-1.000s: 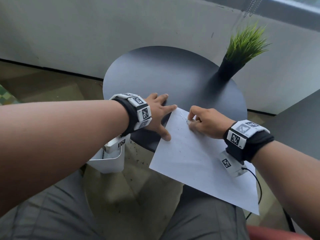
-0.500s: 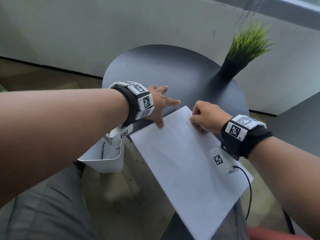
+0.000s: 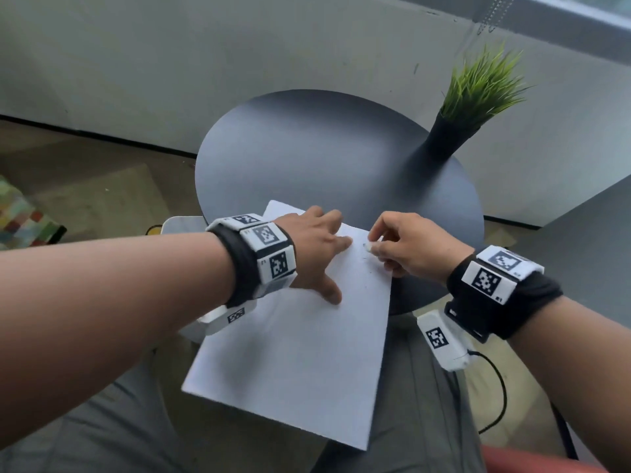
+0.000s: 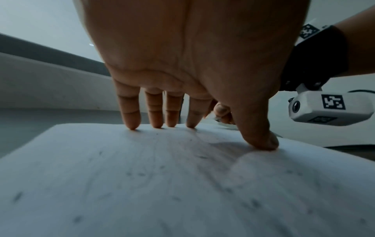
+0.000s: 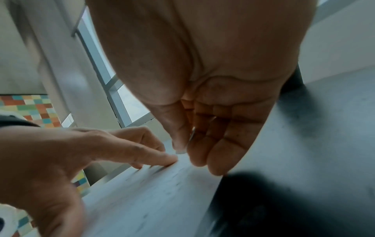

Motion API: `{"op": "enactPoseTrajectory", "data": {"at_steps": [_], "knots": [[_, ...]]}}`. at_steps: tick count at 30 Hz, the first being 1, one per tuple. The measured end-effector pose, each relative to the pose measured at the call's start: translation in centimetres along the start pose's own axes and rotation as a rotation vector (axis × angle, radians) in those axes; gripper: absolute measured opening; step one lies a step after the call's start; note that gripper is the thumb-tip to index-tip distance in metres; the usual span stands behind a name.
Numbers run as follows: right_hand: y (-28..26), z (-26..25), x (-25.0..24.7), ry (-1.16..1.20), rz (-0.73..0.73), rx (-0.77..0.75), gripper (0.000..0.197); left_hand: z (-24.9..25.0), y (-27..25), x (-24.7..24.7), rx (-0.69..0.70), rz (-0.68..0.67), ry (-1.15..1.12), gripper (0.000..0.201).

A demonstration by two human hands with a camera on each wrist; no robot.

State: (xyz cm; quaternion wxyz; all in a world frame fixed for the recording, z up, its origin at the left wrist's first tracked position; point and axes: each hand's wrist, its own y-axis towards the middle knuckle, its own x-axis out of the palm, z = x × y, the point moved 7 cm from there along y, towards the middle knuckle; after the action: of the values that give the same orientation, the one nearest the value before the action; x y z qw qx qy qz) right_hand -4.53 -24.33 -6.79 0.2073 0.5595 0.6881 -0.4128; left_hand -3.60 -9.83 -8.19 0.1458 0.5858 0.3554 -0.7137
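We press our left hand, fingers straight and spread, onto the far end of the paper sheet. Our right hand, fingers curled, pinches a small white object against the sheet, just beside the left forefinger. The sheet overhangs the near rim of the counter.

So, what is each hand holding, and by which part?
The right hand pinches a small white piece, perhaps an eraser, between thumb and fingertips, only its tip showing. The left hand holds nothing; its fingers press the paper.
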Motion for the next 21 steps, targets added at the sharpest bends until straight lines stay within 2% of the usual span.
{"op": "enactPoseTrajectory", "data": {"at_steps": [7, 12, 15, 17, 21], "knots": [[2.2, -0.1, 0.0, -0.301, 0.066, -0.065, 0.011, -0.6, 0.7, 0.1, -0.005, 0.024, -0.021, 0.104], [1.8, -0.4, 0.6, -0.350, 0.077, -0.059, 0.010, -0.7, 1.3, 0.1, -0.021, 0.035, 0.041, 0.111], [0.1, -2.4, 3.0, -0.382, -0.043, -0.273, 0.005, -0.8, 1.3, 0.1, -0.019, 0.039, 0.034, 0.106], [-0.4, -2.8, 3.6, -0.413, -0.119, -0.339, 0.005, -0.9, 1.3, 0.1, -0.019, 0.033, 0.034, 0.106], [2.0, -0.3, 0.2, -0.392, 0.078, -0.091, 0.012, -1.1, 1.5, 0.1, -0.024, 0.020, 0.037, 0.114]]}}
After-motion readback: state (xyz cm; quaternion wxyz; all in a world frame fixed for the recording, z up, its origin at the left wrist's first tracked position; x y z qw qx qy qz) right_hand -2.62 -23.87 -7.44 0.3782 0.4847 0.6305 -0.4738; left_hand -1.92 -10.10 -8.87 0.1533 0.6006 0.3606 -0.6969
